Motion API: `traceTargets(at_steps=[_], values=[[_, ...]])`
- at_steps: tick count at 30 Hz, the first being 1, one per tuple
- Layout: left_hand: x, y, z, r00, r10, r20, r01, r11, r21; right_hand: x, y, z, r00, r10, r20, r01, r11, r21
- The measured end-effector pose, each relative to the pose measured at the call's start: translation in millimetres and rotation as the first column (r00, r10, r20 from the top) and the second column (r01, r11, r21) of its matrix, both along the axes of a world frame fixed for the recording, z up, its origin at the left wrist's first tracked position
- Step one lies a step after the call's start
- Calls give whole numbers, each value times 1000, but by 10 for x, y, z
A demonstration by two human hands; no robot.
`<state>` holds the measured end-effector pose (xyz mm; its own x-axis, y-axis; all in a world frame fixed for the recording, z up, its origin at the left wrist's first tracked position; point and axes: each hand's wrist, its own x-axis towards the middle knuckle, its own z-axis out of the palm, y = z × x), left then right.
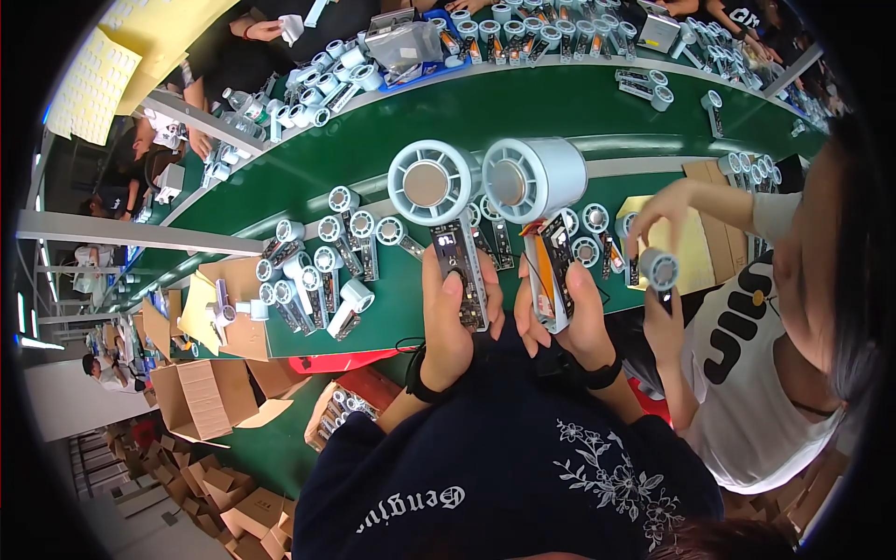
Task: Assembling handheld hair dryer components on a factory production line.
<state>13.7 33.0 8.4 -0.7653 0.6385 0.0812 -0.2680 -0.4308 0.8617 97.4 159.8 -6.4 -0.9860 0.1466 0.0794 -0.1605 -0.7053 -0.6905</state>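
My left hand [447, 329] is closed round the handle of a half-assembled handheld fan [431, 183]. Its pale blue round head faces me, and a dark circuit board with a small lit display shows along the handle. My right hand [585, 322] grips a second handheld fan [551, 177] by its handle, thumb along one side. That handle is uncovered too, with a circuit board and an orange strip inside. Both fans are upright, side by side above the table edge, heads close together. Behind them, more fans [595, 219] lie partly hidden.
Several loose fans [329, 259] lie left on the green table [397, 280]. A conveyor [523, 98] runs behind, with fans crowding its far side. On the right, a co-worker [747, 373] handles another fan [659, 269]. Cardboard boxes [205, 397] stand lower left.
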Motion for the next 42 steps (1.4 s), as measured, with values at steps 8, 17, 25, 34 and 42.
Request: traceTargets(at_steps=[8,17,25,34,42], values=[[31,5,4,994,77,-76,-83,994,-77,-37,-18,10,1000,-23,-8,24,996,85],[34,36,-70,996,85,-20,-85,996,-17,-80,-97,107,962,-258,86,213,912,350],[94,78,-53,996,86,-2,-86,996,-24,-9,-4,1,994,-107,-7,107,985,134],[109,76,-39,992,101,-81,-105,994,-40,-5,-80,46,983,-182,6,177,961,213],[123,70,-40,992,84,-97,-88,996,-35,-2,-100,98,965,-247,84,208,921,329]])
